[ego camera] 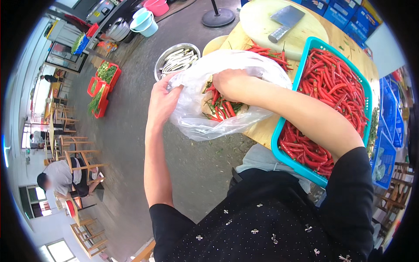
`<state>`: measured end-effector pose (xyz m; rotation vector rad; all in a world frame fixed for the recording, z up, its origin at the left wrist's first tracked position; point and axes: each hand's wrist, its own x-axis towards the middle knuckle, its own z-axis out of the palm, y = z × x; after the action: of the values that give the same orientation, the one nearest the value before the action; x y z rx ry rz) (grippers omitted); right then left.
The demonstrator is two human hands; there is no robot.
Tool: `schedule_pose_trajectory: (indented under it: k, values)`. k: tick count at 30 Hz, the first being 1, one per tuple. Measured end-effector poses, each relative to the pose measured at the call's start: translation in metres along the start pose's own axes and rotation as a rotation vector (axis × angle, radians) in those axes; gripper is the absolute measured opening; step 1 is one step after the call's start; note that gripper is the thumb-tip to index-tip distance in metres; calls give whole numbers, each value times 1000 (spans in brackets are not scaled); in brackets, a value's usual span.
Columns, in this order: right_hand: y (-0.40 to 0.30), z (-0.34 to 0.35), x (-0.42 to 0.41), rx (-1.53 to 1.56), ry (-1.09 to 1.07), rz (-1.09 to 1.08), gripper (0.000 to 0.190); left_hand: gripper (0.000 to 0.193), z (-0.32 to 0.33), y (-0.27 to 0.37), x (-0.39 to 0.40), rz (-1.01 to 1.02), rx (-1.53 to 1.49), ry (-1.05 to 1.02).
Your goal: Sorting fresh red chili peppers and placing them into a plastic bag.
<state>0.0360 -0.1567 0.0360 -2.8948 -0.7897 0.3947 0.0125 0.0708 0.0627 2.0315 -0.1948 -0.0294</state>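
My left hand (164,99) grips the left rim of a translucent plastic bag (209,129), thumb over the film. The bag's mouth gapes, with red chillies (226,109) and green stems inside. My right hand (230,84) reaches down into it over the chillies; its fingertips are hidden, so I cannot tell whether they hold any. Beneath my right forearm stands a teal plastic basket (279,137) full of red chillies (330,83). More loose chillies (270,55) lie on the wooden table (258,132) behind the bag.
A cleaver (286,23) rests on a round cutting board (253,19) at the table's back. Left of the bag is a metal bowl (159,62) holding sliced eggplant-like strips (179,60). Red vegetable crates (104,103) stand on the floor. A seated person (63,177) is far left.
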Motion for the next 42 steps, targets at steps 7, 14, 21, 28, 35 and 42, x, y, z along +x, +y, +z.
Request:
schedule_pose_trajectory:
  k: [7,14,21,28,35,42]
  values:
    - [9,-3,-3,144,116,-111,27,36,3,2,-5,-121,-202,-22]
    - [24,-6,1,100,188,-208,33,37,6,-5,0,-106,-394,-10]
    - [3,-56,-60,184,33,-223,28,37,8,-12,6,-102,-419,67]
    - [43,-84,-87,845,204,-158,27,36,10,-10,7,-177,-346,92]
    - [102,-110,-103,1544,148,-7,41,38,9,-16,10,-167,-421,55]
    - [134,-94,-97,1472,289,332,24,37,2,-25,4,-232,-398,76]
